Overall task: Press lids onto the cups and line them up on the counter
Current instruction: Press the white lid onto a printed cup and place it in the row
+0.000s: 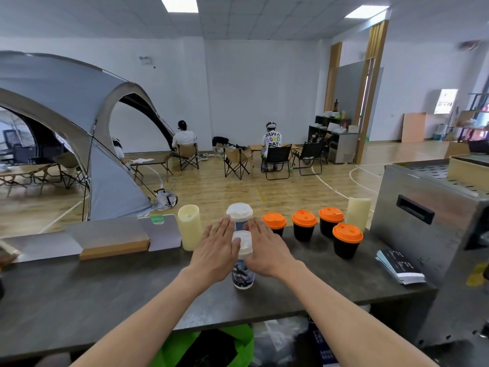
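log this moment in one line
left hand: open, at near white-lidded cup | right hand: open, opposite side | far white-lidded cup: behind it | orange-lidded cups: to right

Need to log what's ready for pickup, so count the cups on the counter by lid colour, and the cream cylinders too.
Orange-lidded cups: 4
White-lidded cups: 2
Cream cylinders: 2
Total: 8
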Tool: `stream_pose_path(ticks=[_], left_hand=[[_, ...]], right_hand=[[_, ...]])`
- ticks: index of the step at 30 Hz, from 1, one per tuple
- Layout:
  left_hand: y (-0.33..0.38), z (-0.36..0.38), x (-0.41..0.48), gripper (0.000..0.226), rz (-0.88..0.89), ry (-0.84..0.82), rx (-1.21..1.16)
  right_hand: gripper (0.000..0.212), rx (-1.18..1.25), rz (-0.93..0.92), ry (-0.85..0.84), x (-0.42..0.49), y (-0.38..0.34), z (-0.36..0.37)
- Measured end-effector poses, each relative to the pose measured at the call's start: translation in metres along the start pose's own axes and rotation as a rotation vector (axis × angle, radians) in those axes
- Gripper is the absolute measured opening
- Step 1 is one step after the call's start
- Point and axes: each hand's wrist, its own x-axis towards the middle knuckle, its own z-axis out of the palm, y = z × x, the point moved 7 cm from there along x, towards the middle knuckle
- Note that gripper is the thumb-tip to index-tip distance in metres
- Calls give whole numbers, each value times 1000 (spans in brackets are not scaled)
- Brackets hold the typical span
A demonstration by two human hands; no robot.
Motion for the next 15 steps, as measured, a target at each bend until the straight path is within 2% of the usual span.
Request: stream_pose_path(ticks=[4, 15], left_hand=[[10, 21, -7, 65, 60, -80, 48], [8, 26, -10, 61, 61, -51, -95]], right_hand=[[99, 47, -95, -119, -2, 1, 16], [101, 206, -88, -96, -4, 5, 22]])
